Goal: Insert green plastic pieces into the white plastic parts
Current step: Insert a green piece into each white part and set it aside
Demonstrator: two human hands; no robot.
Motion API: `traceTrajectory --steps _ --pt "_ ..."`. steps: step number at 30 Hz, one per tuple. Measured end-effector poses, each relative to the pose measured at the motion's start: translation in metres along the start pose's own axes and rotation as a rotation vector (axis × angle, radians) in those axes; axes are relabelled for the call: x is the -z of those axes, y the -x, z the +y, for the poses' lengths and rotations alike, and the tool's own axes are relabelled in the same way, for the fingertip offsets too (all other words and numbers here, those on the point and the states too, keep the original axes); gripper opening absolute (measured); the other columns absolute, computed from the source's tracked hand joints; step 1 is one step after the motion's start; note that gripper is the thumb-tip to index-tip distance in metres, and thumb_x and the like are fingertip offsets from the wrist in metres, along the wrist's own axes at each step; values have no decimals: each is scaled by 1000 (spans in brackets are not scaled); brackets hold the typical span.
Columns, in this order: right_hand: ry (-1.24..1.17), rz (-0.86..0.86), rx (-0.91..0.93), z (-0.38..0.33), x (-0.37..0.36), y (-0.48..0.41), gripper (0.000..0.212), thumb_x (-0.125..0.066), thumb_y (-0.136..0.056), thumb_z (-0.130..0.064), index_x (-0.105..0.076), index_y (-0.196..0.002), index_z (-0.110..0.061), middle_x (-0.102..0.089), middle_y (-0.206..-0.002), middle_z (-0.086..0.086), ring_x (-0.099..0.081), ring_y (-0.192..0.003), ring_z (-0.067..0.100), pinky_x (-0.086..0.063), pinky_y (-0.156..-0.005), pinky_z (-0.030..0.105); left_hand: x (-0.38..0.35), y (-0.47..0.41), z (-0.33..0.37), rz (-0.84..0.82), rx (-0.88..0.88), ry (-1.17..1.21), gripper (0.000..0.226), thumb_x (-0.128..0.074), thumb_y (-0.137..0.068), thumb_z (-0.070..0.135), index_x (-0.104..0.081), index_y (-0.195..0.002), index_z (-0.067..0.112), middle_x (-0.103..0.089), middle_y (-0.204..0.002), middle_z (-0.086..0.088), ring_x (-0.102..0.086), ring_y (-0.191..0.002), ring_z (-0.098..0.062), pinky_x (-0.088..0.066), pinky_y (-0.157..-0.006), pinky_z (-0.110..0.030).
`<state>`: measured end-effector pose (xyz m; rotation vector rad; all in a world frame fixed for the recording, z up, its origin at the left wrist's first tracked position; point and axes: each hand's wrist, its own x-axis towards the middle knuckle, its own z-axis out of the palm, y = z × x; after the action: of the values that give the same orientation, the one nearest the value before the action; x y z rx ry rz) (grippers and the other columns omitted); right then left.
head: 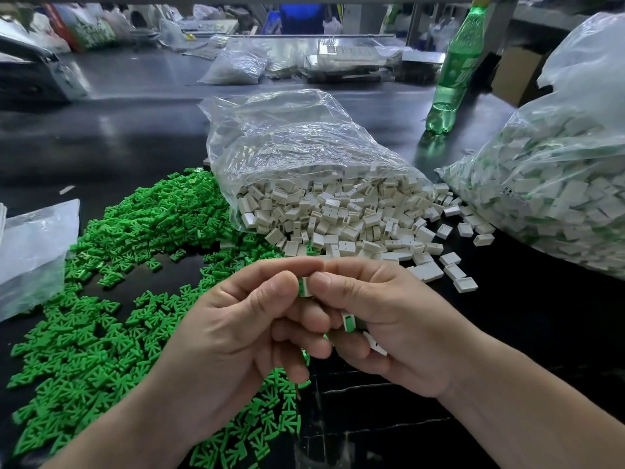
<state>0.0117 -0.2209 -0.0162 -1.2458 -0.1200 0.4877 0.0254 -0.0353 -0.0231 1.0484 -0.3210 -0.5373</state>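
Note:
My left hand (236,319) and my right hand (389,319) meet above the table's front, and their thumbs and forefingers pinch one small white plastic part (306,286) with a green piece showing at its left side. Lower in my right palm lie a white part with green inside (348,322) and another white part (375,343). A wide heap of green plastic pieces (111,265) covers the table to the left. White plastic parts (341,218) spill from an open clear bag (291,143) in the middle.
A large clear bag of white parts with green inside (558,184) lies at the right. A green bottle (453,72) stands behind it. A flat plastic bag (33,252) lies at the left edge. More bags and boxes crowd the far side of the dark table (507,333).

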Motion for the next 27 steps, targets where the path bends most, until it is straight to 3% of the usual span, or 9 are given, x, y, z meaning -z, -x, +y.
traceTrajectory --steps 7,12,18,22,24,27 --pt "-34 1 -13 0 -3 0 42 -65 -87 -31 -67 -120 -4 -53 -65 -1 -42 -41 6 -27 -32 16 -6 -3 -4 45 28 189 46 -90 -66 30 -74 -103 9 -71 -71 -15 -70 -55 -22 -55 -46 -25" --pt "-78 9 39 -2 -10 1 14 -65 -88 -32 -72 -83 -22 -52 -64 0 -42 -40 6 -27 -32 15 -11 -1 -5 48 -18 243 46 -90 -65 28 -74 -105 11 -71 -70 -13 -70 -56 -20 -56 -47 -25" --pt "-65 49 50 -2 -15 3 14 -67 -90 -32 -74 -90 -20 -52 -65 1 -42 -41 7 -26 -33 17 -12 -1 -7 37 -47 234 40 -88 -69 26 -74 -104 12 -70 -67 -10 -69 -55 -19 -56 -48 -25" --pt "-17 74 28 -1 -15 5 29 -67 -86 -32 -71 -101 -7 -51 -67 5 -41 -42 9 -25 -33 17 -10 -2 -6 52 -17 227 36 -89 -66 25 -75 -97 12 -67 -61 -10 -66 -48 -19 -54 -43 -25" --pt "-14 59 42 -1 -17 6 26 -68 -92 -28 -69 -103 -5 -51 -68 5 -42 -42 9 -26 -33 17 -9 -1 -6 50 -24 216 35 -90 -66 27 -75 -95 14 -66 -58 -8 -65 -46 -18 -53 -43 -24" --pt "-29 23 83 -3 -19 6 21 -66 -90 -29 -71 -92 -9 -49 -72 11 -42 -42 10 -27 -32 16 -8 1 -6 2 -67 221 34 -84 -74 34 -74 -102 16 -68 -62 -6 -67 -51 -17 -55 -46 -24"
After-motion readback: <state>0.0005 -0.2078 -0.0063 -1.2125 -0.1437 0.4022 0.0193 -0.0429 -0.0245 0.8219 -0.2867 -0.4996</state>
